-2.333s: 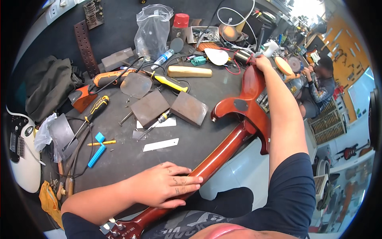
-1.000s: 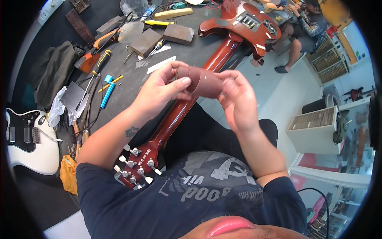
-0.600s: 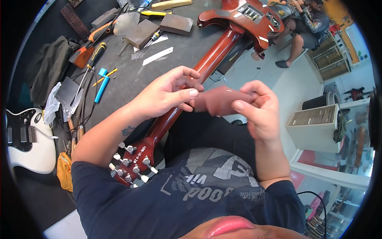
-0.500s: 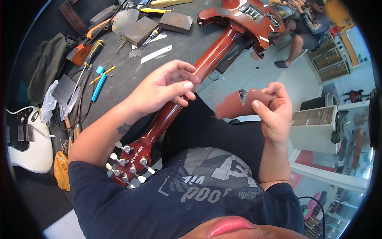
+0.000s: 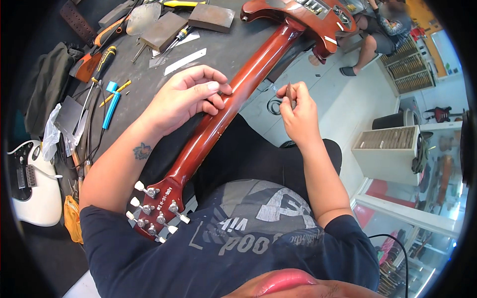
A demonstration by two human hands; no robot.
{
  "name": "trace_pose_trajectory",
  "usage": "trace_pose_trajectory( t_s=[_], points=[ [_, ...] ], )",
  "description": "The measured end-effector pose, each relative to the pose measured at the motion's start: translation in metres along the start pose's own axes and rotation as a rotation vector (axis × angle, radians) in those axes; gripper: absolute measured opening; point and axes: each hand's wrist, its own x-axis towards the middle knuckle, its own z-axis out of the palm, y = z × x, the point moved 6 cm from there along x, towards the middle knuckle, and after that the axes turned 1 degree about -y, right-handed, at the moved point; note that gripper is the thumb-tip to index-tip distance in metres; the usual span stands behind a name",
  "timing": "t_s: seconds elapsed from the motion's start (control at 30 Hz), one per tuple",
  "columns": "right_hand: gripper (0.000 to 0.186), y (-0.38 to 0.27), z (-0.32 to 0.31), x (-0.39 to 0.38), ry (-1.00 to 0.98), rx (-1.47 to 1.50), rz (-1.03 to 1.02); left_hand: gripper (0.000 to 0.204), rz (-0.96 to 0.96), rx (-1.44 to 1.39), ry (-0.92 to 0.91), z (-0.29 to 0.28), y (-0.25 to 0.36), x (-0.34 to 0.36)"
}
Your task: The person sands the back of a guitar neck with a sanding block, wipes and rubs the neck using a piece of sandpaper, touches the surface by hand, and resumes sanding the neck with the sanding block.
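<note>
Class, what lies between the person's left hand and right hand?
In the head view, between the left hand and right hand lies the guitar neck, with pale floor and a dark ring-shaped thing beyond.

Bright light, strongly curved edges.

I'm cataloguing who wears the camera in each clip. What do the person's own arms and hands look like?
Short, dark navy sleeves cover the upper arms; the forearms are bare. The left forearm carries a small, dark-lined, flower-like tattoo. The left hand and right hand are gloveless, with no watch or bracelet showing.
</note>
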Motion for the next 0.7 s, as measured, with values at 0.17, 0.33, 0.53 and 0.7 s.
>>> trace_pose_trajectory(
  t_s=[0.17,0.33,0.53,0.7],
  points=[
    [0.018,-0.011,0.014,-0.004,0.061,-0.146,-0.188,0.030,-0.004,-0.042,-0.020,0.000,0.001,0.001],
    [0.028,-0.041,0.017,-0.009,0.145,-0.389,-0.515,0.033,-0.009,-0.043,-0.041,-0.001,0.001,0.001],
    [0.044,-0.066,0.025,0.001,0.079,-0.474,-0.656,0.034,-0.021,-0.032,-0.048,0.001,0.001,0.000],
    [0.047,-0.071,0.028,0.006,0.036,-0.554,-0.669,0.033,-0.033,-0.001,-0.025,0.004,0.003,-0.001]
  ],
)
